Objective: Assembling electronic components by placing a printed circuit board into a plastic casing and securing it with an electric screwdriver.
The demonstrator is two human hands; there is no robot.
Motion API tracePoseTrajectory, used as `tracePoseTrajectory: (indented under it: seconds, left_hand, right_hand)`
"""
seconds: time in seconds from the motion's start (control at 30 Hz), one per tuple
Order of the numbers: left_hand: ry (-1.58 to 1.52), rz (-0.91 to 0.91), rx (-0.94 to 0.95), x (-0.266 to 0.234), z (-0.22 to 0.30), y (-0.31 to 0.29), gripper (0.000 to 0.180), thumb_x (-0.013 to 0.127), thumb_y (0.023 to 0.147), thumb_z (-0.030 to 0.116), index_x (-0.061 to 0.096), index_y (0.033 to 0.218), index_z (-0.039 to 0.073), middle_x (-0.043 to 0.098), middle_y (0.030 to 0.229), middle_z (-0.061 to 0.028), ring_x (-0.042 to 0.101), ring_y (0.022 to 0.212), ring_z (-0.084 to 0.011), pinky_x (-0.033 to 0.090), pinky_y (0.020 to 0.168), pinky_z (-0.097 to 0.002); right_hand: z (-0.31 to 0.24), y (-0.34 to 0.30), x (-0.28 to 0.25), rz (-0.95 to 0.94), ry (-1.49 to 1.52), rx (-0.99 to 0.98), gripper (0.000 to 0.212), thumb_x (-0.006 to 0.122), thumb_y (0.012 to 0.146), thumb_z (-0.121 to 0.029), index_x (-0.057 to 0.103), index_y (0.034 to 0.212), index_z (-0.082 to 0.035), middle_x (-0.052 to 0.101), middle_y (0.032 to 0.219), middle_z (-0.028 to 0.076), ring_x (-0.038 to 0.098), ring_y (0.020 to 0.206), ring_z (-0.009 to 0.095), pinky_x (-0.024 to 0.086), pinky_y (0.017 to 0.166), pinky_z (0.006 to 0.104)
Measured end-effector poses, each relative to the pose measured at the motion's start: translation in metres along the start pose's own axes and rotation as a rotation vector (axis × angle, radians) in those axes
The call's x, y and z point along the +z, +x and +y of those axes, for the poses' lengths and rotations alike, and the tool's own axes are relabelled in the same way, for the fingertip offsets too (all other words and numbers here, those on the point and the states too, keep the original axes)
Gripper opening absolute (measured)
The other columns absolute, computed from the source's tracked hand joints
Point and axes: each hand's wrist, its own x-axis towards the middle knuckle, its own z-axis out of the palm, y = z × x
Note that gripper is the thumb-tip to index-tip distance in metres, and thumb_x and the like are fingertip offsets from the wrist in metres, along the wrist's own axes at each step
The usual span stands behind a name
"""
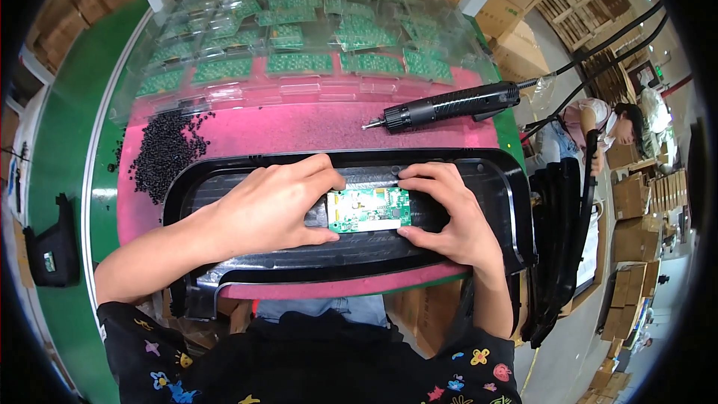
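Note:
A green circuit board [369, 209] with a white strip along its near edge lies at the middle of a long black plastic housing [247, 254]. My left hand [288, 198] grips the board's left end, thumb at the near corner and fingers at the far one. At the opposite end, my right hand [452, 213] pinches the board in the same way, thumb near and fingers far. The housing rests open side up on the pink mat [299, 129], close to my body. Whether the board sits flush on the housing floor I cannot tell.
A black electric screwdriver [452, 107] lies beyond the housing, its cable running off right. Small black screws [170, 151] are heaped at the left. Clear plastic trays [299, 91] of green circuit boards fill the far side. Black housings [557, 239] stand at right, near another person [591, 131].

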Motion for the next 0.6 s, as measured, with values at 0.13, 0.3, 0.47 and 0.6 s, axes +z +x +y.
tracePoseTrajectory:
  seconds: [0.13,0.3,0.47,0.6]
  left_hand:
    - [0.014,-0.017,-0.019,-0.0013,0.0021,-0.0005,0.053,0.085,0.071,0.022,0.061,0.112,0.000,0.060,0.109,-0.0113,0.066,0.094,-0.0328,0.056,0.077,-0.0402]
    - [0.014,0.010,0.004,0.0014,0.0014,-0.0017,0.053,0.086,0.070,0.020,0.061,0.112,0.000,0.059,0.109,-0.0116,0.066,0.093,-0.0332,0.056,0.077,-0.0399]
    - [0.017,0.005,0.007,0.0001,0.0019,-0.0020,0.054,0.086,0.070,0.020,0.060,0.113,0.000,0.058,0.109,-0.0105,0.066,0.091,-0.0328,0.057,0.075,-0.0398]
    - [0.014,0.009,0.016,-0.0001,0.0007,-0.0024,0.054,0.085,0.071,0.021,0.060,0.113,0.001,0.058,0.109,-0.0102,0.066,0.091,-0.0328,0.056,0.074,-0.0401]
  right_hand:
    - [-0.0001,0.0008,0.0007,-0.023,-0.044,-0.018,0.058,0.083,0.067,-0.009,0.061,0.120,-0.002,0.057,0.127,0.013,0.051,0.118,0.034,0.043,0.102,0.0423]
    - [-0.0004,0.0001,0.0049,0.021,-0.026,-0.001,0.060,0.085,0.061,-0.008,0.065,0.118,-0.004,0.059,0.125,0.012,0.053,0.115,0.032,0.043,0.100,0.0407]
    - [-0.0031,0.0009,0.0049,0.015,-0.027,0.017,0.061,0.085,0.061,-0.006,0.064,0.118,-0.004,0.059,0.125,0.011,0.052,0.115,0.032,0.043,0.100,0.0405]
    - [-0.0034,0.0012,0.0039,0.000,-0.035,0.016,0.060,0.084,0.063,-0.006,0.062,0.119,-0.003,0.058,0.126,0.012,0.052,0.116,0.033,0.043,0.100,0.0409]
